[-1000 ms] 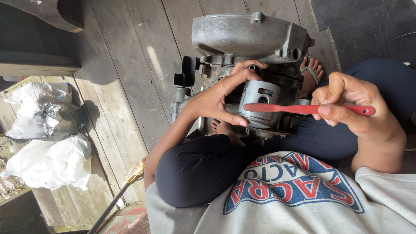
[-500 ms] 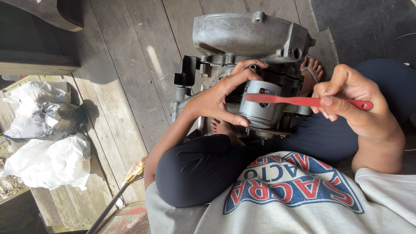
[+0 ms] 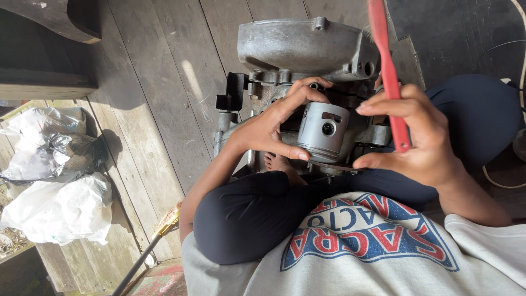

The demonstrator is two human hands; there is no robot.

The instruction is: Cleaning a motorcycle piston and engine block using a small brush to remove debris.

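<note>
A grey metal engine block (image 3: 298,46) rests on the wooden floor between my legs. A silver piston (image 3: 323,131) stands out of it toward me. My left hand (image 3: 274,126) curls around the piston's left side, thumb below and fingers above. My right hand (image 3: 411,137) sits at the piston's right side and grips a red toothbrush (image 3: 386,66), which points up past the top edge, away from the piston. My bare foot (image 3: 276,163) shows under the engine.
Weathered floor planks (image 3: 159,109) run to the left. White and grey plastic bags (image 3: 55,181) lie at the left edge. A thin rod with a brass tip (image 3: 159,233) lies near my left knee. A dark beam (image 3: 44,82) crosses the upper left.
The toothbrush lay across the piston, its bristle end at the left; my right hand has swung it upright and off the piston. My left hand stays on the piston.
</note>
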